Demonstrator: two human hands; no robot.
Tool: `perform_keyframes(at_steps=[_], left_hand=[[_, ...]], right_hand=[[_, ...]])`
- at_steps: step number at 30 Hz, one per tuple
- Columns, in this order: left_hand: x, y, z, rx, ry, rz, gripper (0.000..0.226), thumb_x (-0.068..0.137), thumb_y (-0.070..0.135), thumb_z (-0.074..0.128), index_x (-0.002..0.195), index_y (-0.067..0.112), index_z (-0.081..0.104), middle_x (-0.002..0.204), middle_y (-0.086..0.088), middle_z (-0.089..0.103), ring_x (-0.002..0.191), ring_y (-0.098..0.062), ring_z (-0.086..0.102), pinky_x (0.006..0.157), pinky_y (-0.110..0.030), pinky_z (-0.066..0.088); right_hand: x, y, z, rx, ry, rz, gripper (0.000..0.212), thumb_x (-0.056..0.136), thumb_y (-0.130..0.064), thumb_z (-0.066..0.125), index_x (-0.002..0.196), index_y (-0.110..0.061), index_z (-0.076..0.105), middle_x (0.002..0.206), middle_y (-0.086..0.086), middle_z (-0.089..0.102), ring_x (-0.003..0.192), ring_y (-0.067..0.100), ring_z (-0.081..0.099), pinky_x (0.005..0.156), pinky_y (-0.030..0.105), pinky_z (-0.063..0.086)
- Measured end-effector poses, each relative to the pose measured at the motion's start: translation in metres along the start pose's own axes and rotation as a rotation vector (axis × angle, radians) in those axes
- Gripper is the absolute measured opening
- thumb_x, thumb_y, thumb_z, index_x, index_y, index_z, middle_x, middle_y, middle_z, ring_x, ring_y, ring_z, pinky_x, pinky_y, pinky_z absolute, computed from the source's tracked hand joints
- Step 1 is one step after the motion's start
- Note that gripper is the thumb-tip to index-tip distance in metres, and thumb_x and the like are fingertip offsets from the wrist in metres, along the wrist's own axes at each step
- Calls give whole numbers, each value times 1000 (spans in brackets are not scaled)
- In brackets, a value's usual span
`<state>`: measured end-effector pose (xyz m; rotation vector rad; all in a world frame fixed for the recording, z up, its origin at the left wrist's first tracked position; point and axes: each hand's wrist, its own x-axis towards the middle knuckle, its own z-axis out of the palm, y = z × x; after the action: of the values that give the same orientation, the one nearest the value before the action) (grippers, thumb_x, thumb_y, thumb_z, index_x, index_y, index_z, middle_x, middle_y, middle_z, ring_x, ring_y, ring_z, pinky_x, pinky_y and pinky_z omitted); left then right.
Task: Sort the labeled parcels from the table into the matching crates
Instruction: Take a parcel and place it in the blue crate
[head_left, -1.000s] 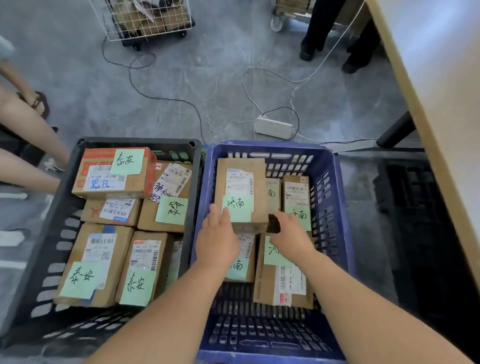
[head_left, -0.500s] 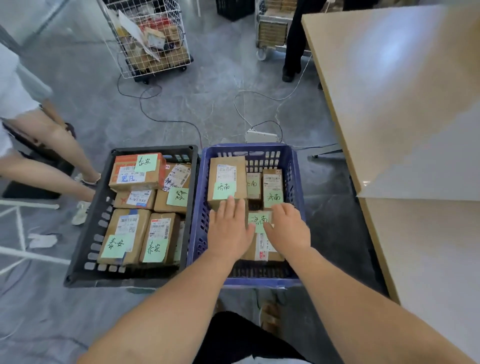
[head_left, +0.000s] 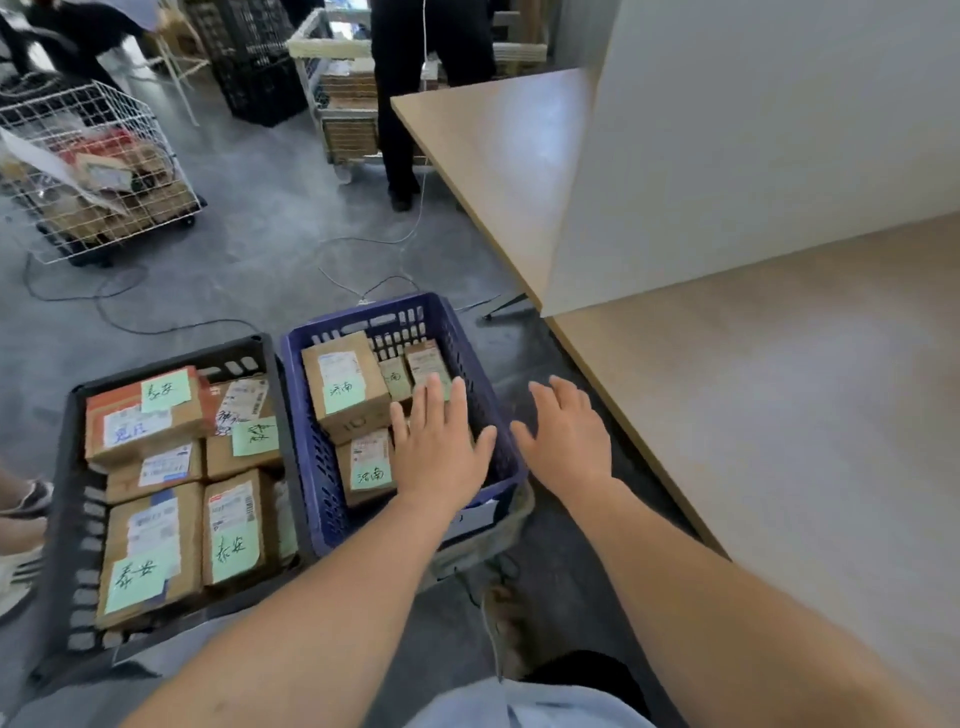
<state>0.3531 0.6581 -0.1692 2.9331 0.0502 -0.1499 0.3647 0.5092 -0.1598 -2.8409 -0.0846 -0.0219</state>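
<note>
A blue crate (head_left: 311, 447) on the floor holds several brown parcels with green notes, the tallest parcel (head_left: 343, 387) at its back left. To its left a black crate (head_left: 72, 519) is packed with several labelled parcels, one with an orange top (head_left: 140, 415). My left hand (head_left: 441, 447) hovers flat, fingers spread, over the blue crate's right side and holds nothing. My right hand (head_left: 566, 436) is open and empty above the floor, between the blue crate and the wooden table (head_left: 779, 389). No parcel shows on the visible tabletop.
A white wire cart (head_left: 98, 171) with boxes stands at the back left. A person in dark trousers (head_left: 410, 93) stands beside the table's far end. Cables (head_left: 363, 249) run over the grey floor. A white partition (head_left: 753, 130) stands on the table. Someone's feet (head_left: 21, 499) show at the left edge.
Both hands have let go of the parcels in the blue crate and lifted back and rightwards. My view has risen and swung right, bringing the table in.
</note>
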Motion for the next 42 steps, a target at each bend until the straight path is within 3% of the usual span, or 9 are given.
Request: perform_keyframes(at_steps=[5,14,21,42], left_hand=[[-43,18,0,1,20,110,74,97,60,18,153,21,-8,161,-10,-15,148,-26,-14,113,-49,-17],[-101,87,1,6,-10,343,75,95,64,10,152,22,-15,159,-11,-21,146,-27,-19,112,-50,-18],[-139,150,2,23,-1,500,75,95,63,10,152,21,-15,159,-12,-21,146,-28,-21,114,-52,-17],[-411,432,71,98,-22,873,74,97,60,9,149,18,-23,155,-14,-29,144,-30,-24,111,-49,-20]], right_hand=[[-60,11,-12,-69,71,117,70,92,-51,48,150,-24,19,159,9,14,144,27,17,115,41,18],[-160,55,-55,-122,147,373,68,94,-50,44,151,-27,13,160,9,6,146,28,12,117,41,10],[-220,98,-87,-135,217,464,65,95,-50,42,151,-29,16,160,8,8,146,25,10,118,40,7],[-534,322,-187,-205,370,749,55,93,-39,52,145,-25,39,151,13,35,137,29,34,113,43,23]])
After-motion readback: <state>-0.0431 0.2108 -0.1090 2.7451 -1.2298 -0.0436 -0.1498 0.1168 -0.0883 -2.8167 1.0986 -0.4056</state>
